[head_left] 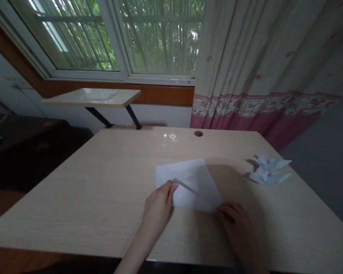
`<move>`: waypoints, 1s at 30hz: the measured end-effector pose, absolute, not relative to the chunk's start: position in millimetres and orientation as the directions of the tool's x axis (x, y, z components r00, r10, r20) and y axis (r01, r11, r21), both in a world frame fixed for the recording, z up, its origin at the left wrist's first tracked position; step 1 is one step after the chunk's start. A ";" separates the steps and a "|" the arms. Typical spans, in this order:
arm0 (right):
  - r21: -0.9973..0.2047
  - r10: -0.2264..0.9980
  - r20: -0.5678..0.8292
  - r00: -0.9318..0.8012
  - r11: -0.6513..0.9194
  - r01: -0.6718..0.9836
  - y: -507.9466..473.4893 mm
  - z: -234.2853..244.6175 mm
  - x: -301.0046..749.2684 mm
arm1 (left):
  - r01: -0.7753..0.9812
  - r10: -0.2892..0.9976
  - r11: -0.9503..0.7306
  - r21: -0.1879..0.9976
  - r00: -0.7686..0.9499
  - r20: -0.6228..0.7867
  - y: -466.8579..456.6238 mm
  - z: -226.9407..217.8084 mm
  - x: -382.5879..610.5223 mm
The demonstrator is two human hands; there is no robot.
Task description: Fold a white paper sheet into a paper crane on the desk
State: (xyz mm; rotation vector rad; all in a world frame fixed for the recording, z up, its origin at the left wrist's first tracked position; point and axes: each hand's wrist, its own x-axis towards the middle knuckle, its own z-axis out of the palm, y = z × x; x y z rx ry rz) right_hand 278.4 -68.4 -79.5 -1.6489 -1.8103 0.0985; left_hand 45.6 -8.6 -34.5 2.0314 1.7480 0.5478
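Note:
A white sheet of paper (191,182) lies flat on the light wooden desk (97,190), right of centre. My left hand (158,205) rests at the sheet's left near edge, its fingers together and pinching or pressing that edge. My right hand (235,220) sits at the sheet's near right corner, fingers curled down against the paper's corner. Both forearms come in from the bottom of the view.
Two folded white paper figures (270,169) lie near the desk's right edge. A cable hole (198,133) is at the back of the desk. A small raised shelf (94,97) stands behind left, under a window. Curtains (268,76) hang at back right.

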 end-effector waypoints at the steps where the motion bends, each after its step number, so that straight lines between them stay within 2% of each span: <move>1: -0.499 0.905 0.424 0.040 0.196 0.844 -68.5 -79.6 277.8 | 0.858 0.990 -0.137 0.495 0.136 0.037 -8.2 -33.4 46.6; 4: -0.549 0.902 0.425 0.076 0.190 0.814 -68.6 -80.5 274.7 | 0.911 0.990 -0.138 0.388 0.130 0.045 -7.2 -30.0 49.1; 8: -0.563 0.908 0.407 0.099 0.164 0.810 -67.9 -82.1 271.9 | 0.930 0.985 -0.153 0.333 0.119 0.123 -6.6 -27.4 49.6; 14: -0.548 0.905 0.411 0.110 0.148 0.823 -66.7 -79.6 269.9 | 0.895 0.859 -0.302 0.328 0.107 0.500 -10.3 -24.1 52.2; 18: -0.561 0.889 0.437 0.135 0.152 0.814 -65.4 -77.3 266.4 | 0.903 0.719 -0.371 0.216 0.132 0.683 -18.6 -16.1 54.4; 25: -0.594 0.894 0.417 0.163 0.133 0.793 -62.1 -78.6 259.0 | 0.813 0.629 -0.580 0.046 0.412 0.659 -13.6 3.5 58.5; 30: -0.609 0.917 0.358 0.174 0.088 0.788 -61.1 -78.1 253.8 | 0.693 0.527 -0.720 -0.030 0.574 0.628 -3.2 -1.2 65.7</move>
